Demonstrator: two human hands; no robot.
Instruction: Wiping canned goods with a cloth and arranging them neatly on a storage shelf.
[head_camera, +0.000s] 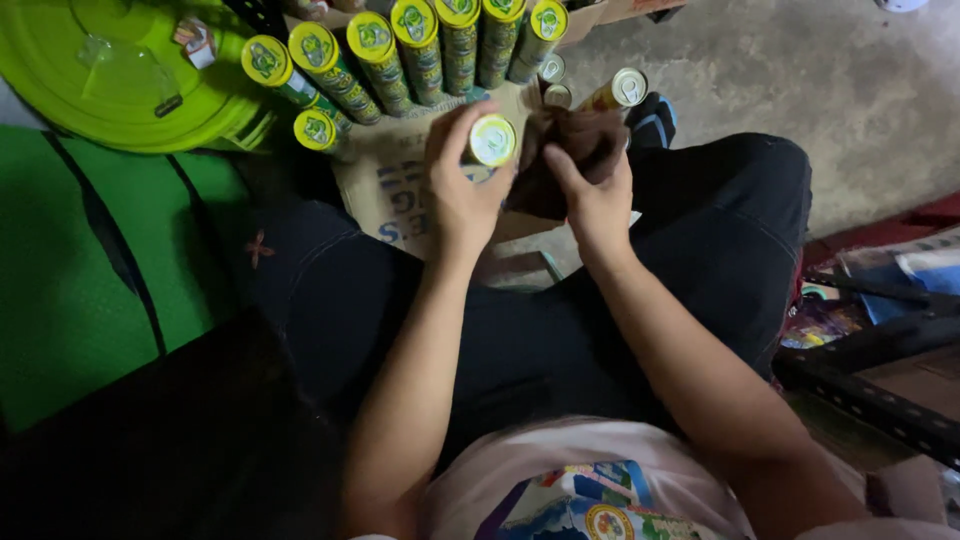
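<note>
Can (491, 141) with a yellow-rimmed lid sits in the left hand (460, 190), fingers wrapped around its body so only the top shows, lid facing up at the camera. Can't tell what's inside, it's sealed. Right beside it, the right hand (592, 195) is closed on a dark brown cloth (565, 150), which is bunched up and pressed against the side of the can. Both hands are raised over the lap, wrists bent a bit, forearms coming in from below and angling toward each other.

Just beyond the hands there's a flattened piece of cardboard (385, 180) on the floor, and past that a row of matching cans (400, 50) lying on their sides, lids pointing this way. A few more cans (625, 88) lie just past the right hand, close to the cloth. Further off to the left of the left hand is a bright green plastic lid (110, 80), plus a green mat (70, 280) nearer the person's knee.
</note>
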